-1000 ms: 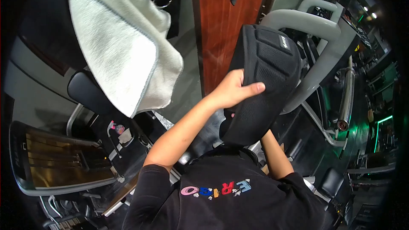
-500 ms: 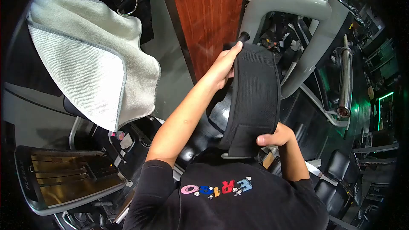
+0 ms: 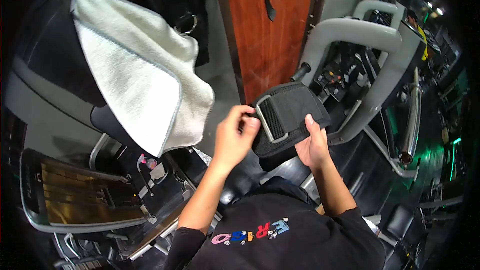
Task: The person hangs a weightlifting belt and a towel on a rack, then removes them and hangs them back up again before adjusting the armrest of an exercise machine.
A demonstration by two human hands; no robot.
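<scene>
A black weightlifting belt [image 3: 302, 105], curled into a compact loop, is held out in front of my chest. A metal loop buckle [image 3: 267, 122] with dark mesh beneath it faces up at the belt's left end. My right hand [image 3: 315, 145] grips the belt from the lower right, its thumb lying on top and the other fingers underneath. At the buckle end, my left hand [image 3: 235, 137] has curled fingers against the belt's edge. The left thumb is slightly blurred, and part of that grip is hidden.
A pale towel [image 3: 140, 80] hangs at the left, above a machine's display panel [image 3: 80, 190]. Grey frame tubing [image 3: 355, 30] with a short black peg [image 3: 301, 72] stands ahead to the right. A reddish wooden panel [image 3: 270, 40] is behind. Farther right, a person [image 3: 424, 40] is partly visible.
The belt has turned from a tall loop showing its broad outer side to a lower position with its buckle facing up. My left hand has moved down from its top edge to the buckle end.
</scene>
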